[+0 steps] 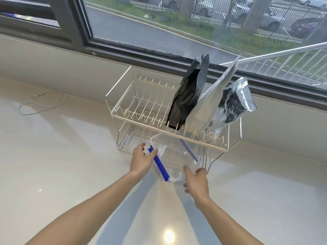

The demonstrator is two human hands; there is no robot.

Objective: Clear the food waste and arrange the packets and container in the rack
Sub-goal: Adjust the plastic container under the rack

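Observation:
A clear plastic container [174,157] with blue clip handles is halfway into the lower tier of a white two-tier wire rack [141,119]. My left hand [142,159] grips its left side by the blue clip. At the near right corner my right hand [195,180] holds the container. In the right part of the top tier three packets stand upright: a black one [188,96], a plain silver one [210,103] and a shiny foil one [233,103].
The rack stands on a glossy white counter [70,156] against a low wall under a large window. A thin white cable [42,103] lies on the counter at the far left. The left part of the top tier holds only its wire dividers.

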